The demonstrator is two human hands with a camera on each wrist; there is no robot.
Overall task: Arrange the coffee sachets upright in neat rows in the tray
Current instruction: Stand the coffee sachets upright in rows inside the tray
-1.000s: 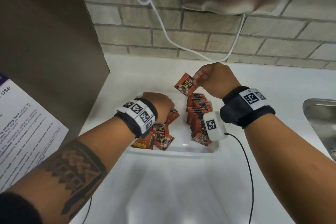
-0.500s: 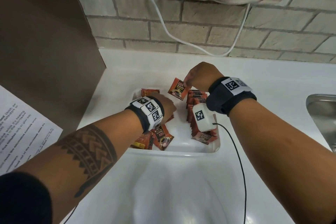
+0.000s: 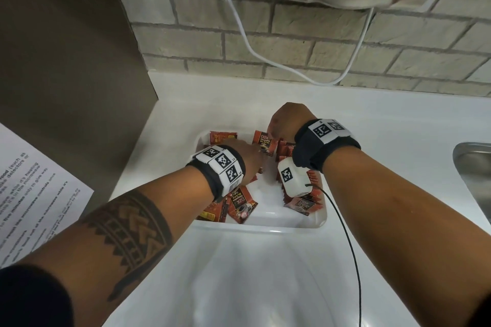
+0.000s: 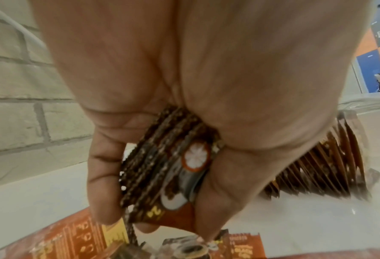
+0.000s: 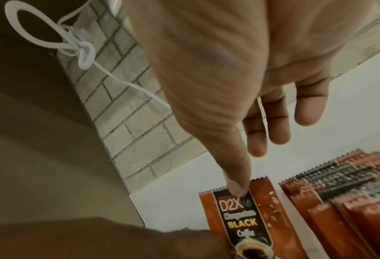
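The shallow white plastic tray [image 3: 261,227] holds an upright row of red-brown sachets [image 3: 285,150] on its right. The left hand [image 3: 245,152] grips a small stack of sachets [image 4: 162,168]. The right hand [image 3: 285,121] pinches one D2X black coffee sachet [image 3: 264,142] by its top edge, other fingers loose. Lower it vertically against the row's end, label forward.

Kitchenette, brick splashback [image 3: 292,42], white counter [image 3: 398,125], steel sink [image 3: 473,167], microwave notice [image 3: 32,188]

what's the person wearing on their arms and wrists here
Both wrists carry black bands. The left wrist band has white panels printed with black square codes. The right wrist band has similar code panels, plus a white box with its own code, from which a thin black cable trails. The left forearm bears a dark geometric tattoo, and a black sleeve shows at its near end.
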